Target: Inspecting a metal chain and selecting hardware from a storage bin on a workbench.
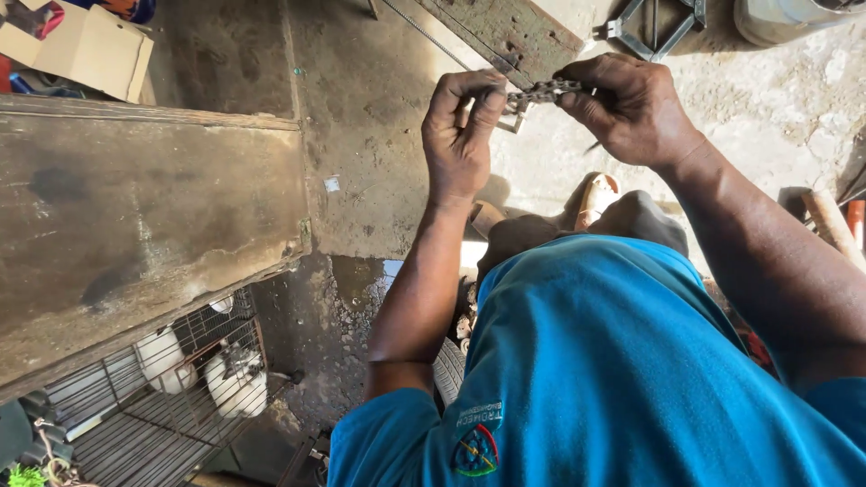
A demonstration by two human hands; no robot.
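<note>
Concrete floor [379, 135] under us, stained and dusty, with a wet patch lower down. Only the head view here, so that's what we've got.

We're holding a short length of roller chain [541, 91] up in front of us, stretched between both hands. Our left hand [462, 135] has its fingers curled over and pinched on the left end of the chain. Our right hand [627, 108] is closed on the right end, thumb pressing it against the fingers. So both hands are clamped on the chain, close together but not touching.

Just behind the chain there's a rusty metal beam [510, 32] running diagonally, and a thin rod [424, 36] beside it.

Off to the left sits a big, worn wooden worktop [135, 225], a cardboard box [81, 50] beyond its far edge. Below the worktop there's a wire cage [171, 397] with white animals [236, 379] inside; we can't tell what kind. Our blue shirt [613, 379] fills the bottom right.
</note>
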